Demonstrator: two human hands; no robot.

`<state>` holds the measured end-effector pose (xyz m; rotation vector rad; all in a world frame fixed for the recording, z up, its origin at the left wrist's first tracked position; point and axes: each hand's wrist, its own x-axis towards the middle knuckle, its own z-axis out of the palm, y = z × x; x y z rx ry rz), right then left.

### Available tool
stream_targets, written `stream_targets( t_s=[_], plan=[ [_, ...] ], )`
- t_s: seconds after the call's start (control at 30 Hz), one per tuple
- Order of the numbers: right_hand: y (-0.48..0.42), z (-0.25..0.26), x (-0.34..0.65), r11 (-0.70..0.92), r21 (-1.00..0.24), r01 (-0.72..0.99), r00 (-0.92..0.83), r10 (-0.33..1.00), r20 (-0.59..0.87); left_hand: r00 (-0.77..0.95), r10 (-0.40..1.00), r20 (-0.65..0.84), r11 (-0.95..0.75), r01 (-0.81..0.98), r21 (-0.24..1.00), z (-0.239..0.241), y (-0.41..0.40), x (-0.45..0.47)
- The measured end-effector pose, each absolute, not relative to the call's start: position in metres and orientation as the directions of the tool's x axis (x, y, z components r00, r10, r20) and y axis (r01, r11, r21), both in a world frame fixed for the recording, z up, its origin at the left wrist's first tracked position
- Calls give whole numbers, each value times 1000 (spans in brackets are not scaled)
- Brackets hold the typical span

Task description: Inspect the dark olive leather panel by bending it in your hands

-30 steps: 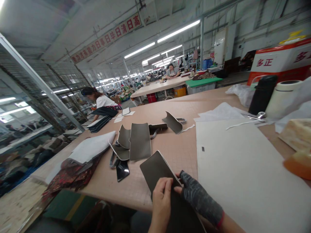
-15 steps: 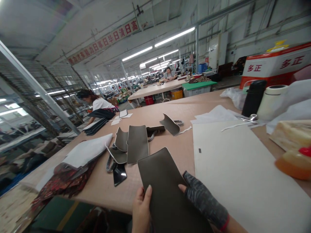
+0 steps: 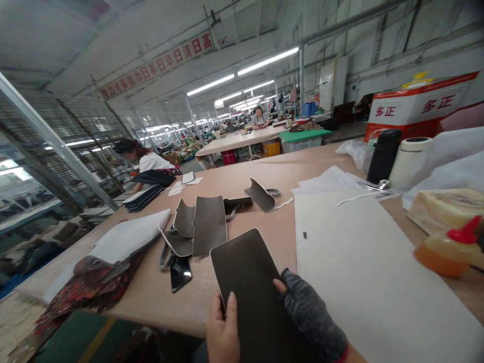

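From the head view, both hands grip one dark olive leather panel [image 3: 249,287] at the near edge of the counter [image 3: 280,237]. The bare left hand [image 3: 221,333] is closed on the panel's left edge, thumb lying on its face. The right hand [image 3: 308,315], in a dark patterned fingerless glove, clamps the right edge, its bare thumb tip pressed on the face. The panel is tilted up toward the camera, its rounded far corners showing a pale edge.

Just beyond it to the left lie more cut leather pieces [image 3: 207,224], overlapping one another, with a glossy black piece [image 3: 179,275] near them. Further off, a curled leather piece [image 3: 260,194] stands on its edge. At the left counter edge a white sheet [image 3: 128,237] rests on a pile of dark red patterned fabric [image 3: 94,287].

To the right of the panel lies a large white board [image 3: 363,272]. Far right stand a black flask [image 3: 382,156] and a white cup [image 3: 406,161], close together; nearer, an orange bottle with a red cap [image 3: 444,249] lies on its side.

At the far left a person in a white top [image 3: 153,161] bends over the counter.
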<state>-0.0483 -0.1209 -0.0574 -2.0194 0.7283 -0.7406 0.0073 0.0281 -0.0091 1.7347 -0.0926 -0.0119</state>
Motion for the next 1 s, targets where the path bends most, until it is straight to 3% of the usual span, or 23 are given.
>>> stream_targets(
  t_s=[0.17, 0.43, 0.6, 0.8, 1.0],
  plan=[
    [-122, -59, -47, -571, -781, -252, 720, -650, 244, 994, -38, 104, -220, -110, 969, -12, 29, 0],
    [-127, -55, -41, -620, -731, -284, 731, -634, 253, 996, -70, 62, -198, -75, 977, -22, 29, 0],
    [-128, -48, -41, -715, -639, -283, 823, -523, 221, 993, -61, 103, -207, -114, 972, -29, 29, -2],
    [-132, -46, -38, -699, -648, -303, 823, -535, 192, 994, -57, 90, -228, -101, 968, -35, 32, -3],
    [-135, -43, -29, -710, -661, -243, 808, -525, 267, 998, -29, 48, -208, -53, 977, -43, 27, -12]
  ],
)
